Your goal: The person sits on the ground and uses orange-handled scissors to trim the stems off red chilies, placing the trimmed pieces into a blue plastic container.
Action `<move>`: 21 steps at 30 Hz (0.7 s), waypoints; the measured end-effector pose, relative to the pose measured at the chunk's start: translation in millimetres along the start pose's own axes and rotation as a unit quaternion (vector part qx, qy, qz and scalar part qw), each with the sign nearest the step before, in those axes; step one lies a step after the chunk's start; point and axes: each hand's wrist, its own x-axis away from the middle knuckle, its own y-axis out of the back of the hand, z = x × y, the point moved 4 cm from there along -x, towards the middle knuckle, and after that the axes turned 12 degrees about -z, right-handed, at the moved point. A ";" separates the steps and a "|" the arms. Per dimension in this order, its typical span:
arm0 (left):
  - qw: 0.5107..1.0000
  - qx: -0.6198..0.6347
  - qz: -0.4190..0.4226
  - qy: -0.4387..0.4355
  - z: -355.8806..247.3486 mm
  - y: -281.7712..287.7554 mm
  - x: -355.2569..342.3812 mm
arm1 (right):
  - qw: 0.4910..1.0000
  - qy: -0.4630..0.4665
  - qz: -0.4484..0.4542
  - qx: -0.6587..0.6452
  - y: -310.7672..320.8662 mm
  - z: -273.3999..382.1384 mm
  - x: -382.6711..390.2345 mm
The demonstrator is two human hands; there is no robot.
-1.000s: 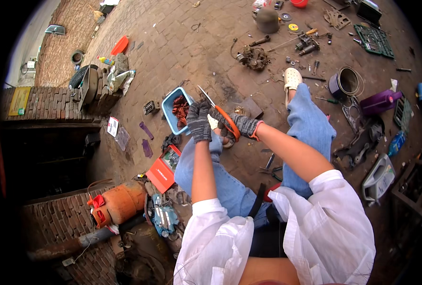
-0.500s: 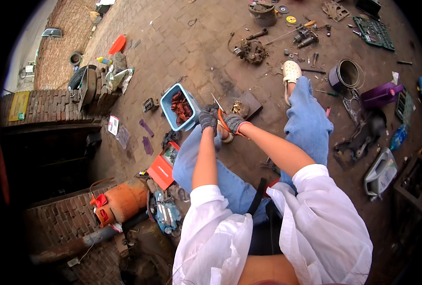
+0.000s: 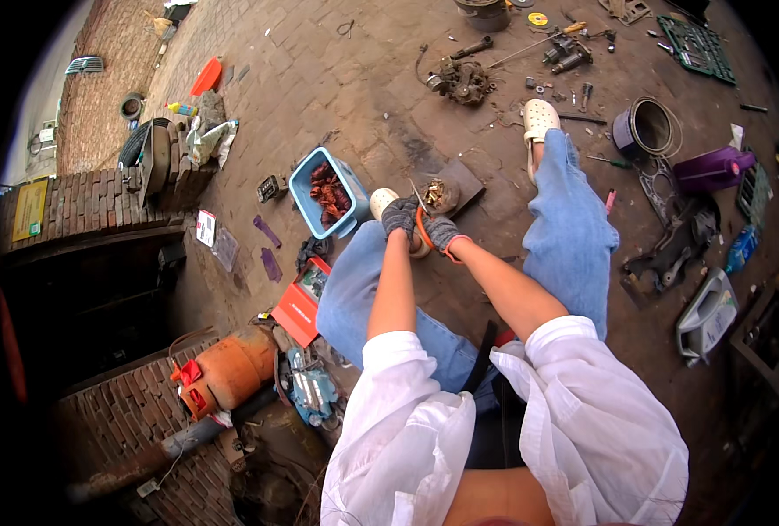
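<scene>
In the head view my left hand [image 3: 399, 217], in a grey glove, is closed beside my left foot's cream clog [image 3: 384, 200]; what it holds is hidden. My right hand [image 3: 444, 235], gloved likewise, is closed on orange-handled shears [image 3: 421, 226], blades pointing up and away. Just beyond the blades, a small container of brass-coloured bits [image 3: 436, 192] rests by a dark metal plate [image 3: 465, 181]. To the left stands a light-blue plastic tub [image 3: 299, 195] holding reddish copper-coloured pieces [image 3: 328, 190].
An open red box [image 3: 296, 313] and a rusty orange gas cylinder [image 3: 231, 373] lie left. Greasy metal parts [image 3: 455, 83] are ahead. A metal bucket [image 3: 642, 127], purple jug [image 3: 709, 171], grey jug [image 3: 705, 316] and green tool case [image 3: 699, 53] sit right, past my right leg.
Both hands have shifted right in the view, closer to the container of brass bits, and the shears point more upright. The left clog now shows more beside my left hand.
</scene>
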 end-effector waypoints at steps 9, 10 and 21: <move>0.994 0.077 0.007 0.074 16.9 17.8 8.9 | 0.970 0.213 -0.097 0.065 14.8 43.1 53.6; 0.994 0.067 0.011 0.082 7.2 17.8 13.4 | 0.990 0.117 -0.078 -0.014 15.9 32.4 47.6; 0.986 0.163 0.006 -0.042 -28.6 14.0 21.2 | 0.974 -0.037 -0.112 -0.194 -20.2 -62.4 -70.6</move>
